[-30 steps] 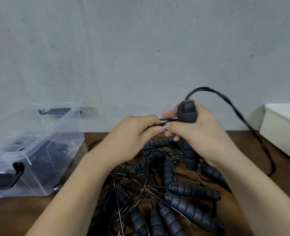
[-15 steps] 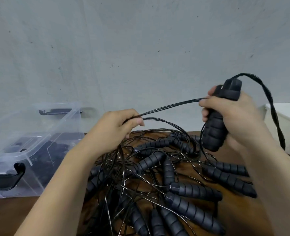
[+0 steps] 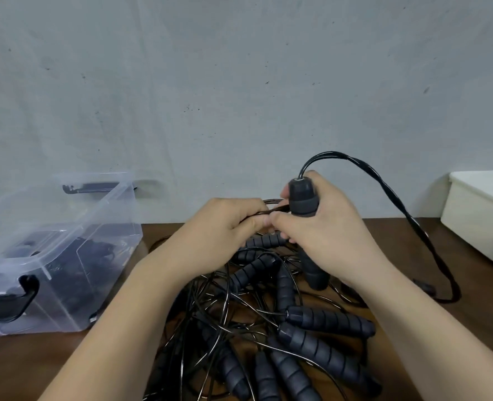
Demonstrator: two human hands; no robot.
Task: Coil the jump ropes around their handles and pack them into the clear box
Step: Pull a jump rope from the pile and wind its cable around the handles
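Right hand grips upright dark grey foam handle; left hand at 9 o'clock pinches thin black rope.

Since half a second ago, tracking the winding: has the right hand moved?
Yes: the right hand, gripping its handle, swung left and down, away from the white bin.

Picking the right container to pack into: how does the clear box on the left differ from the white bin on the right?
The clear box is see-through, showing dark bundles inside; the white bin is opaque, its contents hidden. The clear box has black latches; the white bin shows none. Both stand on the brown table against the wall.
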